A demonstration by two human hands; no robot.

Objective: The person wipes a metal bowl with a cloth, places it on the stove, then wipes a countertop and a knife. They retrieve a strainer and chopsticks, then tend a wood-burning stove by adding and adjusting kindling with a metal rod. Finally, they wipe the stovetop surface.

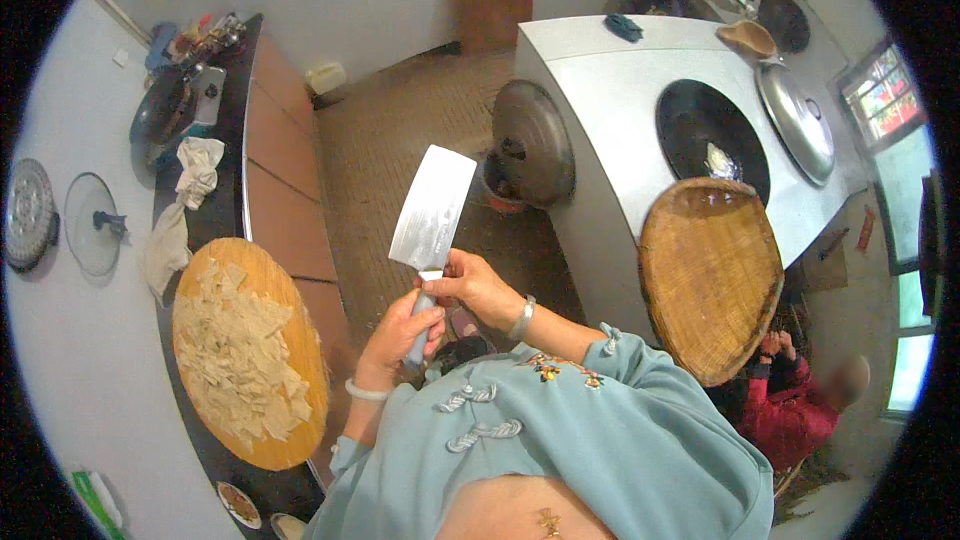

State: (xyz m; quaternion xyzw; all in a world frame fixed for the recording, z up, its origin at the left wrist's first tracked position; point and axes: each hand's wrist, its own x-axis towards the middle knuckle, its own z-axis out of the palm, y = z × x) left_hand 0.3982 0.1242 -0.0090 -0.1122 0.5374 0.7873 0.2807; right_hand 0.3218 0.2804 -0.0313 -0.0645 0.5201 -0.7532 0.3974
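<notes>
A Chinese cleaver [435,202] is held up in front of my body, its broad metal blade pointing away from me. My left hand [401,326] wraps around the grey handle [421,326]. Higher up, my right hand [476,286] grips the handle close to the base of the blade. To the left, a round wooden board [307,382] on the dark counter carries a heap of thin, pale dough pieces [240,352]. The pieces are cut flat and lie over one another.
On the right, a white stove top [592,82] has a built-in wok [682,127] and a large wooden lid [712,277] at its near edge. A dark pot lid [529,142] leans against its side. Someone in a red jacket [787,412] sits beyond. Cloths [199,172] lie on the left counter.
</notes>
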